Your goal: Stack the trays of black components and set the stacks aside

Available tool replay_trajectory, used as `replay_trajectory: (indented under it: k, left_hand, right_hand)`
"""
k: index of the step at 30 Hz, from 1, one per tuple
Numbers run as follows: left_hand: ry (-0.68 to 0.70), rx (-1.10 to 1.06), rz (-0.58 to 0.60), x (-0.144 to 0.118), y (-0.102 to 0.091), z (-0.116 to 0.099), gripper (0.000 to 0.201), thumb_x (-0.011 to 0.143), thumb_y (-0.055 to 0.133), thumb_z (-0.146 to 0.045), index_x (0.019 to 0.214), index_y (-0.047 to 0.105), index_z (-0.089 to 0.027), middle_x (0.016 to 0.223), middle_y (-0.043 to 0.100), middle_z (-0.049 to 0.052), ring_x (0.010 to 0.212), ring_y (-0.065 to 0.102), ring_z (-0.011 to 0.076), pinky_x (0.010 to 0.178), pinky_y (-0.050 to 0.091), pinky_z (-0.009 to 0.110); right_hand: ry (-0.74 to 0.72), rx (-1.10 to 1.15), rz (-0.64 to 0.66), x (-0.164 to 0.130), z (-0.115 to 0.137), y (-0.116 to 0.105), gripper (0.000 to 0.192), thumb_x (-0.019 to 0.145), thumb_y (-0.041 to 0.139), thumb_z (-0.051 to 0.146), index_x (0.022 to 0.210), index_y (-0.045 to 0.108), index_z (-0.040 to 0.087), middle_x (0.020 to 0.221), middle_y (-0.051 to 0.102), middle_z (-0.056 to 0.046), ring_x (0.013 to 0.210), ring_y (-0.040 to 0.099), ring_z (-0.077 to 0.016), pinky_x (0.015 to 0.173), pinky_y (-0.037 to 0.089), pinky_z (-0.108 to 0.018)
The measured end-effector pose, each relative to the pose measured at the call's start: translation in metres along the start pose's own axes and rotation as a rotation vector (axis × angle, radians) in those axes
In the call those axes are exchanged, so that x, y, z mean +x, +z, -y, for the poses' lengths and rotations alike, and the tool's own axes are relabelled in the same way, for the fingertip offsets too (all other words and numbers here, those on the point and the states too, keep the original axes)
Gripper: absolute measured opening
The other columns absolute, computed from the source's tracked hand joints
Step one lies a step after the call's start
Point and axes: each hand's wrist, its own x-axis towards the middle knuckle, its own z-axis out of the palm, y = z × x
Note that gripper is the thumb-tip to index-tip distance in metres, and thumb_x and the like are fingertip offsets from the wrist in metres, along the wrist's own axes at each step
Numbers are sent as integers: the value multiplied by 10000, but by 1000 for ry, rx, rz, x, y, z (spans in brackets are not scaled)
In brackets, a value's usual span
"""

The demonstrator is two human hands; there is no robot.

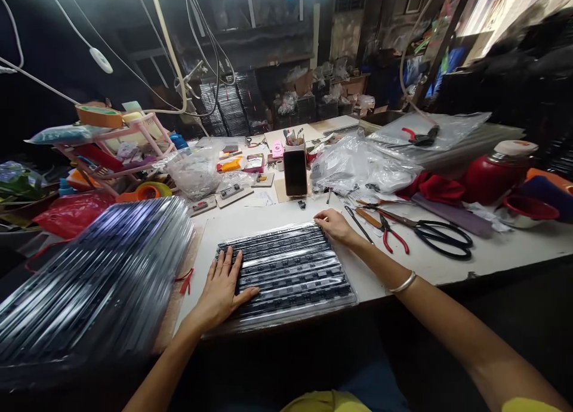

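A clear plastic tray [286, 263] with rows of small black parts lies flat on the white table in front of me. My left hand [221, 286] rests on its left side, fingers spread and thumb stretched out over the rows. At the far right corner my right hand [331, 224] pinches the tray's edge between thumb and fingertips. What exactly is between those fingertips is too small to make out. To the left rises a tall stack of similar trays [111, 268], partly blurred.
Right of the tray lie a pen [358, 224], red-handled pliers [388, 231] and large black scissors [430, 233]. A phone [296, 173] stands upright behind it. Crumpled plastic bags [362, 164], a red flask [496, 170] and a pink rack [129, 140] crowd the back and sides.
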Motion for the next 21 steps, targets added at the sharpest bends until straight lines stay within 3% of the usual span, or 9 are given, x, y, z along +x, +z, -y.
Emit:
replay_trajectory:
  k: [5,8,11,15,18,21]
  left_hand:
    - [2,-8,27,3,-1,2,886,787,390,-709,1459,219,-158,1532,112,189,1403,55,355,1090,169,538]
    - [1,-11,16,3,-2,0,873,797,366,-710,1458,224,-158,1531,106,191,1404,52,353,1090,160,539]
    - [-16,-22,34,0,-8,-4,889,791,359,-723,1457,226,-150,1531,94,190,1405,44,344,1099,144,525]
    - [-32,-103,75,0,-15,-8,941,761,399,-739,1459,209,-138,1533,72,179,1405,9,340,1109,113,524]
    - [-63,-308,37,1,-17,0,828,808,419,-658,1436,284,-134,1532,129,143,1415,54,286,1130,82,484]
    - [-146,-490,3,-3,-21,18,624,921,259,-478,1430,288,-117,1509,249,102,1399,194,188,1137,164,392]
  right_hand:
    - [30,-172,-26,-3,2,13,285,909,499,370,1096,584,172,1168,568,-81,1040,547,-209,887,450,-434]
    - [-9,-252,-55,-10,11,12,325,952,365,316,1157,579,184,1198,560,-130,1079,522,-251,887,427,-443]
    - [-123,-314,-80,-24,27,12,437,958,246,296,1274,515,159,1360,452,-182,1237,402,-310,962,341,-497]
    - [-371,-347,55,-43,41,24,599,932,248,518,1422,335,183,1518,247,-94,1391,176,-276,1080,188,-505]
    - [-438,-396,155,-50,39,35,720,889,205,639,1458,254,201,1529,201,-79,1405,127,-275,1099,147,-521]
    - [-436,-408,140,-50,35,42,739,882,166,656,1472,205,213,1533,184,-71,1408,107,-274,1105,137,-527]
